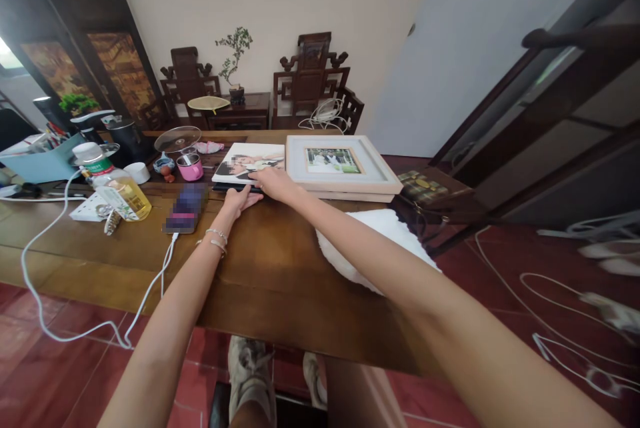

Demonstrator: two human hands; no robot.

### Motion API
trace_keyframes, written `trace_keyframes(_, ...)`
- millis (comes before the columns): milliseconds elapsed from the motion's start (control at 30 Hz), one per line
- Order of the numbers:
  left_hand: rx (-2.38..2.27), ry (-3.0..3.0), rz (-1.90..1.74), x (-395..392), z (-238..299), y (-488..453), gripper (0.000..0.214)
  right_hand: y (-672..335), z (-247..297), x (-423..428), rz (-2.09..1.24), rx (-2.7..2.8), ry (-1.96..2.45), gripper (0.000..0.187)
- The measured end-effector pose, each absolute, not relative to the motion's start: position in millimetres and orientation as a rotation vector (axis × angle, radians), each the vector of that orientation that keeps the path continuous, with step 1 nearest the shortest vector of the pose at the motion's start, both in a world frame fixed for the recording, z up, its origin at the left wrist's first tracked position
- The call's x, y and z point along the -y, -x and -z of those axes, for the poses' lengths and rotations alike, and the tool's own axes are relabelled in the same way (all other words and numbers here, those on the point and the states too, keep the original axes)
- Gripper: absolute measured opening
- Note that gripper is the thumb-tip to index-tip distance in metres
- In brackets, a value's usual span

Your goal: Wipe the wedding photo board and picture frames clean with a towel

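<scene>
Both my arms reach across a dark wooden table (260, 268). My left hand (239, 201), with bracelets on the wrist, lies at the near edge of a photo book (249, 163) whose cover shows a picture, fingers stretched toward its dark underside. My right hand (273, 181) rests on the book's near right corner, fingers curled over the edge. Right beside the book lies a pale wooden picture frame (345, 168) stacked on another.
A phone (186, 209) on a white charging cable (50, 261) lies left of my hands. Further left are a yellow oil bottle (117, 188), a pink cup (191, 167), a glass lid and clutter. A white cushion (370, 241) sits at the table's right edge. Carved chairs stand behind.
</scene>
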State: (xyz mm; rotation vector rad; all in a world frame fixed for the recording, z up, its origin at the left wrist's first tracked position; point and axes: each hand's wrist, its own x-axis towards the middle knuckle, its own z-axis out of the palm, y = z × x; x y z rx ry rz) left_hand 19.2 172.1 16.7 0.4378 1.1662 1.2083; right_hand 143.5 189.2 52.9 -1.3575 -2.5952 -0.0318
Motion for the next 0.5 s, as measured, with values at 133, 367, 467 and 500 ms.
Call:
trace_keyframes(133, -1.191, -0.461, -1.196, -175.2, -18.1, -14.8, 0.034, -153.6, -59.0, -196.2, -0.104, 2.504, 1.326, 0.034)
trace_keyframes(367, -1.24, -0.514, -1.204, -174.6, -17.8, -13.0, 0.045, -254.5, -76.8, -199.6, -0.19, 2.03, 1.693, 0.032)
trace_keyframes(467, -1.244, -0.547, -1.183, -173.1, -19.8, -11.3, 0.045, -317.5, -76.6, -188.1, -0.212, 1.723, 1.921, 0.037)
trace_keyframes(500, -1.246, -0.556, -1.172, -172.9, -20.4, -10.1, 0.045, -336.1, -74.8, -183.5, -0.237, 1.62, 1.986, 0.039)
